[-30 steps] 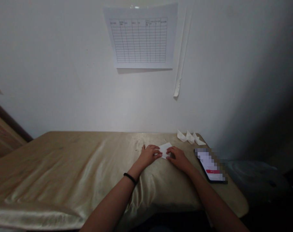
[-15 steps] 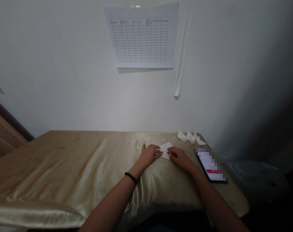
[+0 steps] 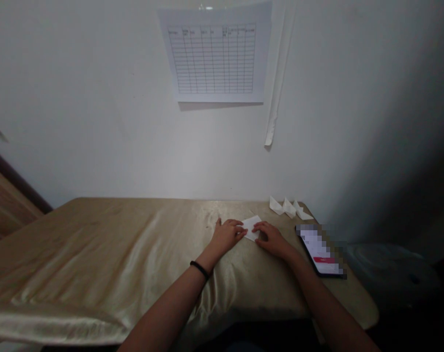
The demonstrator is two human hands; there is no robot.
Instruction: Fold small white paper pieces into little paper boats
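Observation:
A small piece of folded white paper (image 3: 251,225) lies on the cloth-covered table between my two hands. My left hand (image 3: 227,236), with a black band on its wrist, grips the paper's left edge, thumb and fingers bent over it. At the right edge, my right hand (image 3: 272,238) holds the paper between curled fingers and thumb. The fingers cover both side corners of the sheet; its top corner shows. Beyond my right hand, folded white paper boats (image 3: 288,209) stand in a row near the wall.
A phone (image 3: 321,252) with a lit, partly blurred screen lies right of my right forearm. Shiny gold cloth (image 3: 108,264) with wrinkles covers the table. A printed grid sheet (image 3: 214,58) hangs on the wall, beside a pale strip (image 3: 275,93).
The fingers of my right hand have shifted slightly on the paper's right edge, the thumb moving a little lower. My left hand stays nearly still.

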